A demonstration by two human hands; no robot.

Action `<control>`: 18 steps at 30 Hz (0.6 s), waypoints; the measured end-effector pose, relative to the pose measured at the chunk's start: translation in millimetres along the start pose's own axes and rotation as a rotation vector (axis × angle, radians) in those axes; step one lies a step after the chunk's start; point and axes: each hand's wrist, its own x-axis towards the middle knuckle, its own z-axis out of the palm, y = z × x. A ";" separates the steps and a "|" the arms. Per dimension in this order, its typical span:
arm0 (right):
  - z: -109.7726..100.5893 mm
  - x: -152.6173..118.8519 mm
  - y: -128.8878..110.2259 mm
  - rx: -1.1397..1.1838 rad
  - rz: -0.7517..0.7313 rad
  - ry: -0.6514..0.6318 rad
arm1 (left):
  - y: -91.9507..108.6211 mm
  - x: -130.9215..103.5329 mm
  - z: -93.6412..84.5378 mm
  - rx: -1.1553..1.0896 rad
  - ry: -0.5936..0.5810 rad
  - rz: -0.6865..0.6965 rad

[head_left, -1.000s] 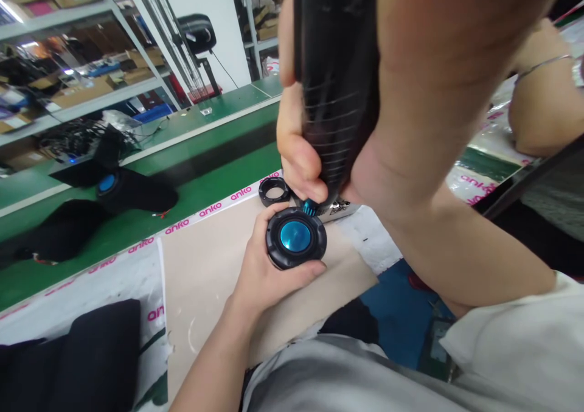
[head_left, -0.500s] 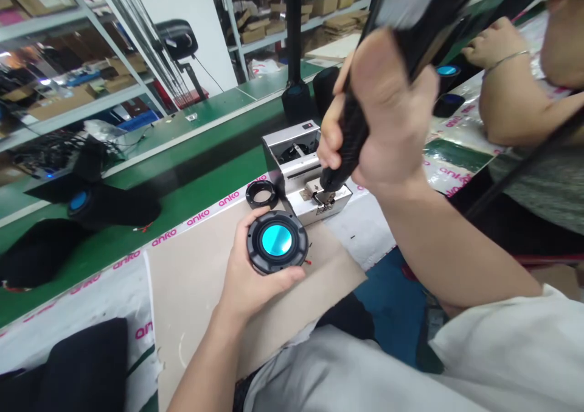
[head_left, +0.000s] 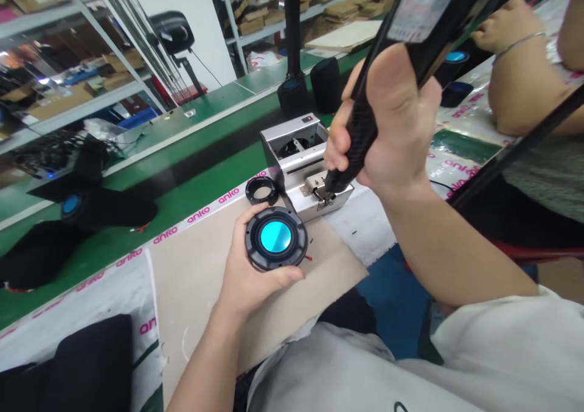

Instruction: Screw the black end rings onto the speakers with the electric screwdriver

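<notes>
Driver (head_left: 364, 123) shifted to metal box (head_left: 296, 200), hands (head_left: 253, 278) curled, apart

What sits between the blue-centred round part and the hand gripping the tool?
In the head view, the silver machine lies between the round part and right hand; the black tool points at it.

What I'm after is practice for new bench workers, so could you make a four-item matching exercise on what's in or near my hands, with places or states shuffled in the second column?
Column 1
1. Round part with a blue centre
2. Black handheld tool
3. Black ring
4. Silver box

Column 2
A. Held by no hand, open in the middle
B. Under the tip of the tool
C. In the left hand
D. In the right hand

Right pairs: 1-C, 2-D, 3-A, 4-B
</notes>
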 end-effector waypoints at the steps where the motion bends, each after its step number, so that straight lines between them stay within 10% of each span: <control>1: 1.9 0.9 0.2 -0.004 -0.005 0.016 | -0.4 0.0 -0.2 0.000 -0.003 -0.003; 11: -5.0 -3.8 12.7 -0.061 0.164 -0.088 | -1.5 0.5 0.1 0.051 -0.008 0.014; 18: 41.2 4.4 -72.2 -0.059 0.190 -0.167 | -2.6 1.9 2.2 0.033 -0.037 -0.004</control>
